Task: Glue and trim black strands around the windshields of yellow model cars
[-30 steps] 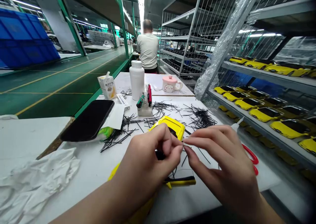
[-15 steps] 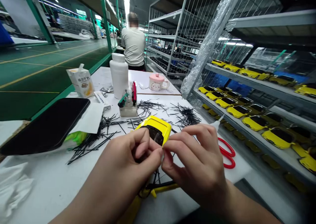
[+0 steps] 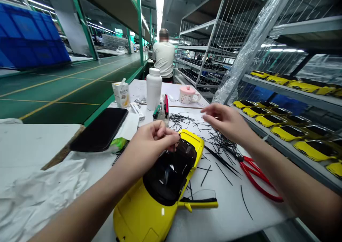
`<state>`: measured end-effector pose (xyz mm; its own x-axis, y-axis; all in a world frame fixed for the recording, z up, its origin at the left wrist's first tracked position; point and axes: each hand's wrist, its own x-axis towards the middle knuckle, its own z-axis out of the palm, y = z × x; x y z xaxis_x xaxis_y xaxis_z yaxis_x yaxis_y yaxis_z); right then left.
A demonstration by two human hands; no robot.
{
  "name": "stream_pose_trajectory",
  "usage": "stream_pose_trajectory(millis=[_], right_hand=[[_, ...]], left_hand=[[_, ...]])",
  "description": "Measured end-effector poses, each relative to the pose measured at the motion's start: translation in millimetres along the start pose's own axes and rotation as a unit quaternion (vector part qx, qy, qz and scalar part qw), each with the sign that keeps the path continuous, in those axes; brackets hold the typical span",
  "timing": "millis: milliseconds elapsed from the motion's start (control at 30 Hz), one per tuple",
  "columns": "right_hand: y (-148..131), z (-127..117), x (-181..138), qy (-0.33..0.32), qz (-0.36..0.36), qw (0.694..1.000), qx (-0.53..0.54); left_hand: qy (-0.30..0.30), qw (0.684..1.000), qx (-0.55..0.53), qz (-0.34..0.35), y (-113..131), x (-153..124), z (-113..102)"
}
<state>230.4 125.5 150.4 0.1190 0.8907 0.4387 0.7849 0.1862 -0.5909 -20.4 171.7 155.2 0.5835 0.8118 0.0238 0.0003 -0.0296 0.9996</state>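
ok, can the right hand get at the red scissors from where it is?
Probably yes. The right hand hovers open over the black strips; the red scissors lie uncovered on the table just nearer, beside its forearm.

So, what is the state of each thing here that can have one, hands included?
Yellow toy car: door open.
Red scissors: lying flat, blades seem shut.
White bottle: upright, capped.
Pink mug: lid on.
Carton: upright, spout open.
Phone: screen dark.
Left hand: fingers pinched at car.
Right hand: open, over black strips.
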Motion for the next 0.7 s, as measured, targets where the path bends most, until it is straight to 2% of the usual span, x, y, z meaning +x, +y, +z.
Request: stream_pose_trajectory(millis=[133, 267, 433, 700], right_hand=[[-12.1, 60.2, 69.4, -0.045, -0.015, 0.997, 0.052], [-15.7, 101.5, 98.1, -0.081, -0.030, 0.995, 0.055], [-13.7, 109.7, 104.3, -0.075, -0.045, 0.996, 0.025], [-13.5, 112.6, 110.6, -0.027, -0.047, 0.998, 0.029]], left_hand=[[-0.016, 0.999, -0.042, -0.019, -7.1, 2.7, -0.2], [-0.052, 0.996, -0.070, -0.033, -10.8, 2.9, -0.6], [-0.085, 0.988, -0.122, -0.033, -10.0, -0.4, 0.2], [-0.085, 0.983, -0.154, -0.045, -7.0, -3.7, 3.3]])
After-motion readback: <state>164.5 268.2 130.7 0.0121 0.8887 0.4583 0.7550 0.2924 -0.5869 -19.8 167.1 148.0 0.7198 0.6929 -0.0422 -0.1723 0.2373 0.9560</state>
